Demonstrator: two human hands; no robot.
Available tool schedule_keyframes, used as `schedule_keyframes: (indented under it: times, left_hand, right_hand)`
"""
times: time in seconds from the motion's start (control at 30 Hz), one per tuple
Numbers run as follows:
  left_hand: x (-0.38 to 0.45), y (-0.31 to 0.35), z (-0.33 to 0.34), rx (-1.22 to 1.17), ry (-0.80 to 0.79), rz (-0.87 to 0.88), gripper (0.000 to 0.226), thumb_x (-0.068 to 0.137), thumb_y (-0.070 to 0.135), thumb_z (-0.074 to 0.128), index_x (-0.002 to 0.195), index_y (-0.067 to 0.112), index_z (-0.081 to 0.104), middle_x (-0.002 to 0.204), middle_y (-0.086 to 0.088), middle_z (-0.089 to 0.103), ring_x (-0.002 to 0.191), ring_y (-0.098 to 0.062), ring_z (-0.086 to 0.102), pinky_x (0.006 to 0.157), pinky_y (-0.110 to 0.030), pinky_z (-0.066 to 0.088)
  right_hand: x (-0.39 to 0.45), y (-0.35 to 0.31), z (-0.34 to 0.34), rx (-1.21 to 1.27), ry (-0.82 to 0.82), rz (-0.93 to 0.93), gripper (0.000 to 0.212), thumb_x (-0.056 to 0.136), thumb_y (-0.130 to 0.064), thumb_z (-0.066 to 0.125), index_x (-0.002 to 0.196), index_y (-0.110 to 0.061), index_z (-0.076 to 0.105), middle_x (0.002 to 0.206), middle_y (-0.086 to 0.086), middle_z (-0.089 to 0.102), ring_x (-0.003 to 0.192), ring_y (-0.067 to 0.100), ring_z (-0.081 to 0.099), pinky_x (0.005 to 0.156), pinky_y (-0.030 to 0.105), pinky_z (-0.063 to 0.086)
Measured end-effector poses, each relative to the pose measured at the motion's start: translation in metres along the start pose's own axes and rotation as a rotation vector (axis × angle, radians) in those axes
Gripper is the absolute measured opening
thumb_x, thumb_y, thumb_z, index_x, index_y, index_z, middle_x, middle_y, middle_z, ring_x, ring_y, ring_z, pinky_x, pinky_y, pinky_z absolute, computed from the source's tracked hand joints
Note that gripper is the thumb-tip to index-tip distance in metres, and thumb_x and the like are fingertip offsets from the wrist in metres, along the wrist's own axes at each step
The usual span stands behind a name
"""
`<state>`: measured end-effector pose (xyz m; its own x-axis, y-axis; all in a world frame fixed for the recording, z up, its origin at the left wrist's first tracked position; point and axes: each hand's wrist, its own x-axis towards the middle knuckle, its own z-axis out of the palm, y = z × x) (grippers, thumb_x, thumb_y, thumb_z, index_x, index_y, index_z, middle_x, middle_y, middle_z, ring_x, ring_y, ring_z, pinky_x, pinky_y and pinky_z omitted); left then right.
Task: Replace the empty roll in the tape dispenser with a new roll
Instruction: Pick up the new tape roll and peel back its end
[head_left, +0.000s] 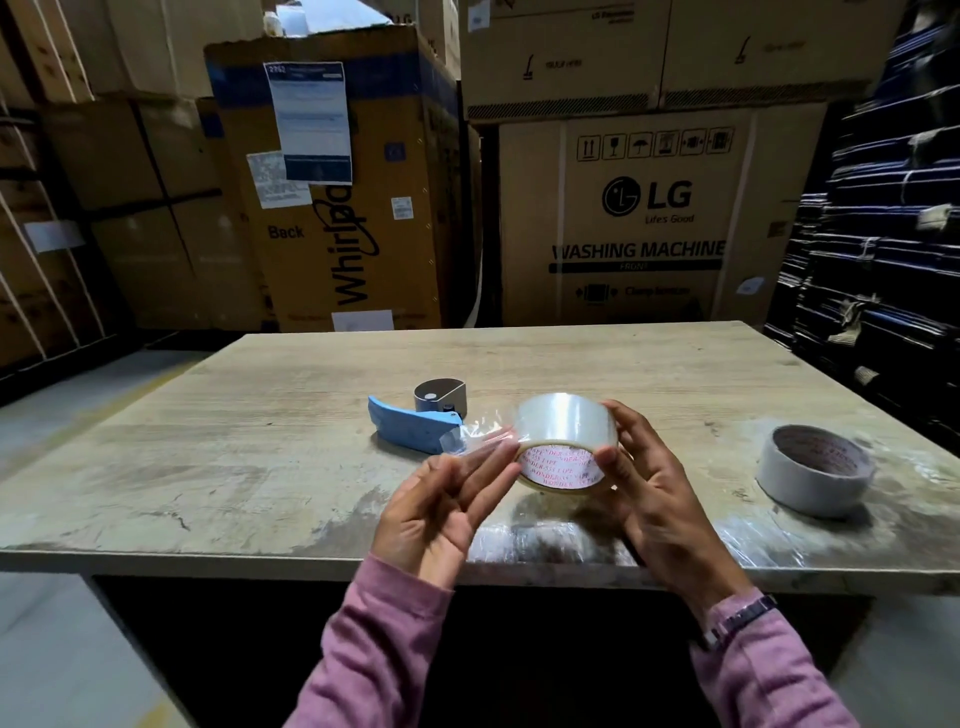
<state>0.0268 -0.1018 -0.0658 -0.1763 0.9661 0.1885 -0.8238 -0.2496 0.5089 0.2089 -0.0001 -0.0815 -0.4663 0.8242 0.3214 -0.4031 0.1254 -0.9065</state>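
We are holding the new roll (566, 441) in our right hand (654, 483) while our left hand (441, 499) is pinching its loose end (478, 434). We are judging this the freeing step; next comes seating it on the dispenser (415, 421) lying just beyond our left fingers.

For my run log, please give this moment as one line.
right hand: holds tape roll | left hand: pinches loose tape end | dispenser: on table

- Near end of the tape dispenser (415, 423) beyond the left hand (441, 514) veiled by a crinkled strip of clear film (480, 434).
- Red lettering on the core of the tape roll (566, 441) partly covered by right hand (649, 483) fingertips, not fully legible.
- Print inside the second roll (813, 470), right of the hands, too blurred to read.
- Forearms in pink sleeves (374, 649) cut off at the bottom edge.
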Motion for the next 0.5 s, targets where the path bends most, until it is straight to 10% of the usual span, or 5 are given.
schedule_keyframes:
  times: [0.1,0.5]
  left_hand:
    - [0.000,0.019,-0.006,0.100,-0.066,-0.053,0.055,0.072,0.010,0.075,0.110,-0.003,0.038,0.125,-0.042,0.048,0.118,-0.050,0.050,0.086,-0.050,0.052]
    - [0.004,0.054,0.009,0.578,-0.004,-0.117,0.016,0.089,0.009,0.044,0.073,0.007,0.042,0.112,-0.041,0.057,0.107,-0.053,0.057,0.090,-0.057,0.049]
  right_hand:
    - [0.000,-0.001,0.001,-0.002,-0.031,0.022,0.087,0.055,-0.060,0.089,0.130,-0.031,0.058,0.110,-0.005,0.072,0.097,0.021,0.071,0.083,0.056,0.053]
    - [-0.004,-0.003,0.001,-0.060,-0.047,-0.030,0.046,0.081,-0.016,0.071,0.124,-0.030,0.061,0.125,0.021,0.060,0.102,0.027,0.072,0.073,0.042,0.062]
